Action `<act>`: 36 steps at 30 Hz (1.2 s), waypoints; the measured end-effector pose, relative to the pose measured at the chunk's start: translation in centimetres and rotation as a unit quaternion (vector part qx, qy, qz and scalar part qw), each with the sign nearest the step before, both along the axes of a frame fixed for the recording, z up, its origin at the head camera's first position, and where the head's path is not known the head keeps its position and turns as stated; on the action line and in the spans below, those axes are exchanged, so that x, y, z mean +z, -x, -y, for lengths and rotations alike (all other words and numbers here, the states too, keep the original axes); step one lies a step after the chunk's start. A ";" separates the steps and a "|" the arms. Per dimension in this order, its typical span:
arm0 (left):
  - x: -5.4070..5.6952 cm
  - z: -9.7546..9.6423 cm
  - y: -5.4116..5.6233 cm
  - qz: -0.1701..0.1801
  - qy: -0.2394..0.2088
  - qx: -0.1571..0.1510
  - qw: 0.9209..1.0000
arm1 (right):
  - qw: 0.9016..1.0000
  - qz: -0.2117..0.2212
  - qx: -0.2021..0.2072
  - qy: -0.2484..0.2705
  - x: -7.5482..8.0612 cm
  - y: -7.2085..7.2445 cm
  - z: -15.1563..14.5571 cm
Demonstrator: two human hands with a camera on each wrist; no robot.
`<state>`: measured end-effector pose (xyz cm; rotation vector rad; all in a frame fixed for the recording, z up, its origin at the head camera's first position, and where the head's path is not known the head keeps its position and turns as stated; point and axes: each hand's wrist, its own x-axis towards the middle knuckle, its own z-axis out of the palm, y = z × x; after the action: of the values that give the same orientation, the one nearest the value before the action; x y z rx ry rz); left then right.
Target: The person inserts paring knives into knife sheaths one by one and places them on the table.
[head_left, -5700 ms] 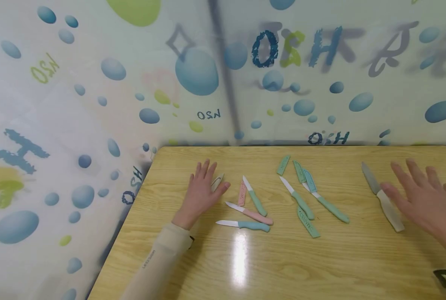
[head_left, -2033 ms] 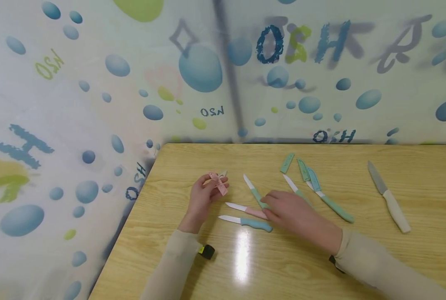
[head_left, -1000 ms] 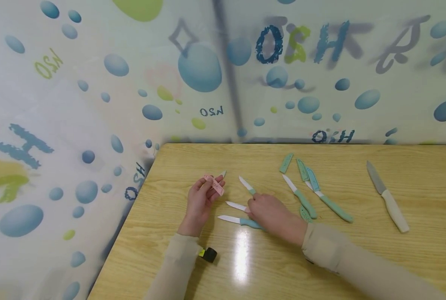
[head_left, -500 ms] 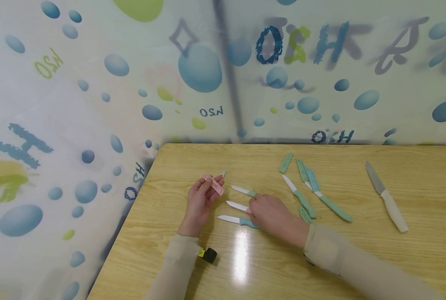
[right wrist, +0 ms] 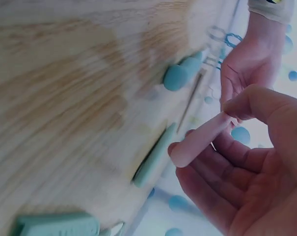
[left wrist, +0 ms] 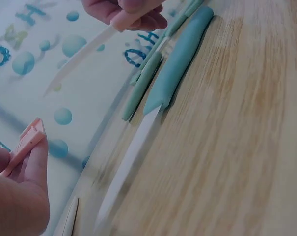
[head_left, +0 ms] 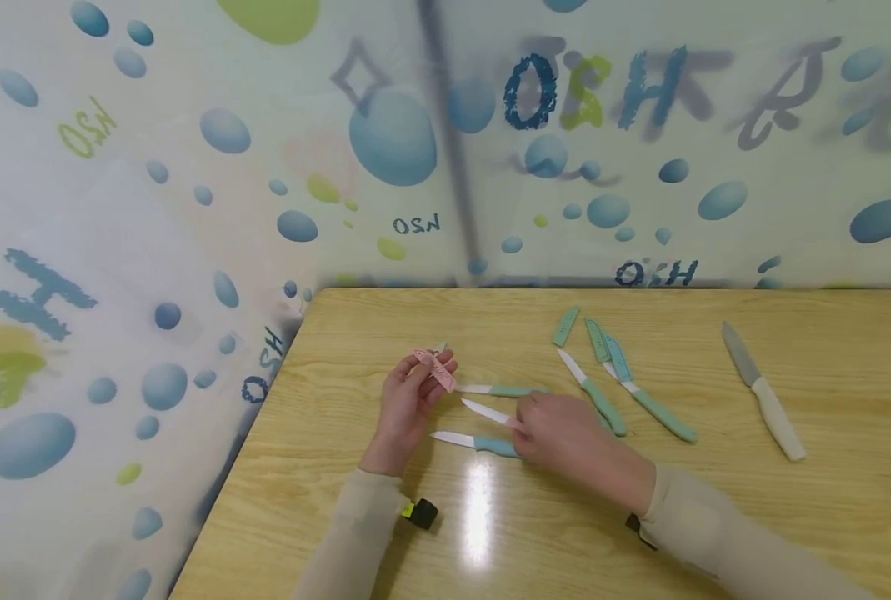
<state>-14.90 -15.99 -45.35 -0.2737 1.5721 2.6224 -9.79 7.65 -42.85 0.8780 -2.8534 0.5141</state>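
Observation:
My left hand (head_left: 403, 412) pinches a pink blade sheath (head_left: 436, 372) between thumb and fingers, above the table. In the right wrist view, my right hand (right wrist: 251, 167) grips a pink-handled paring knife (right wrist: 200, 140) by its handle. The left wrist view shows this knife raised over the table, its white blade (left wrist: 79, 64) pointing toward the sheath, with a gap between them. Beneath lie a green-handled knife (head_left: 516, 391) and a blue-handled knife (head_left: 493, 446), blades to the left. A pale sheath-like piece (left wrist: 69, 219) sits behind my left hand, mostly hidden in the head view.
Right of centre lie two green sheaths (head_left: 566, 326), a light blue sheath (head_left: 618, 357) over a green-handled knife (head_left: 664, 415), and another green-handled knife (head_left: 603, 403). A larger cream-handled knife (head_left: 778, 419) lies far right on the wooden table (head_left: 715, 517). A patterned wall stands behind.
Earlier both hands were spread; my left hand has since picked up the pink sheath. My right hand has turned the green-handled knife level, let it go, and lifted the pink-handled one.

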 end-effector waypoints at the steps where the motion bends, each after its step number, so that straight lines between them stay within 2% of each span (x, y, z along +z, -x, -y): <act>1: 0.0 -0.2 0.0 -0.001 0.002 -0.004 1.000 | 1.000 0.013 -0.004 0.009 0.1 -0.1 -0.3; 5: 0.2 -0.9 -0.2 -0.002 0.008 -0.015 1.000 | 0.998 0.051 -0.017 0.037 0.6 -0.6 -1.5; 16: 0.3 -2.9 -0.6 -0.001 -0.002 -0.031 1.000 | 0.992 0.085 -0.028 0.084 0.9 -1.6 -3.8; 20: 0.3 -3.4 -0.8 -0.001 -0.001 -0.037 0.999 | 0.991 0.084 -0.023 0.105 0.9 -1.9 -4.6; 28: 0.2 -4.5 -1.0 -0.018 -0.006 -0.060 0.998 | 0.993 0.039 -0.016 0.111 0.3 -2.5 -5.7; 36: 0.1 -5.7 -1.1 -0.019 -0.003 -0.073 0.997 | 0.993 0.059 -0.039 0.099 0.0 -3.4 -6.5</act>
<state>-13.78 -10.31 -45.27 -0.1054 1.5330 2.5348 -6.37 14.18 -42.86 0.7215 -2.8618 0.8491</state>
